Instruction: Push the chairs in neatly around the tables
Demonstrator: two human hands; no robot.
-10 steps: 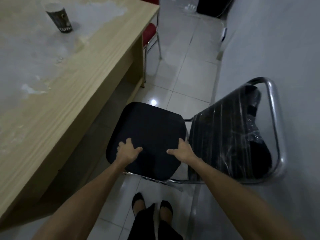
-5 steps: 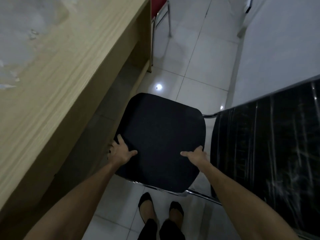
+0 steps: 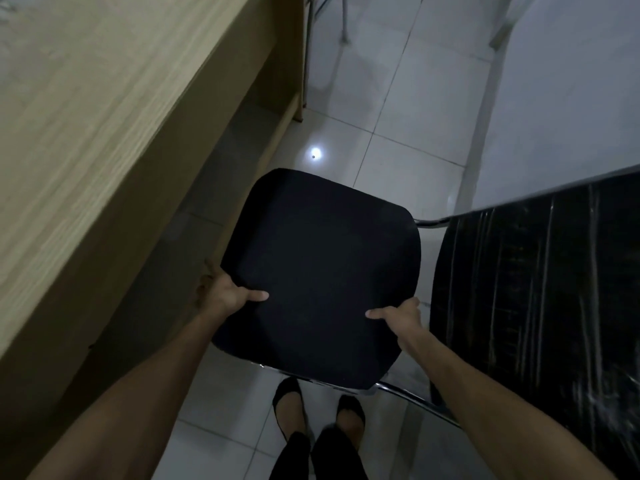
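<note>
A black chair seat (image 3: 320,258) on a chrome frame fills the middle of the view, beside the long light-wood table (image 3: 90,133) on the left. My left hand (image 3: 227,294) grips the seat's left edge, thumb on top. My right hand (image 3: 398,315) grips its right edge, thumb on top. The chair's black back (image 3: 540,306), wrapped in shiny plastic, stands at the right, close to the white wall (image 3: 568,98). The seat's left edge lies next to the table's side panel.
Chrome legs of another chair (image 3: 343,19) show at the top beyond the table's end. My feet in black shoes (image 3: 318,410) stand on the white tiled floor (image 3: 398,126) just behind the seat. The aisle between table and wall is narrow.
My head has dropped closer to the chair, so the seat looks larger. Both hands slid from the seat's top outward to grip its side edges. The cup on the table left the view.
</note>
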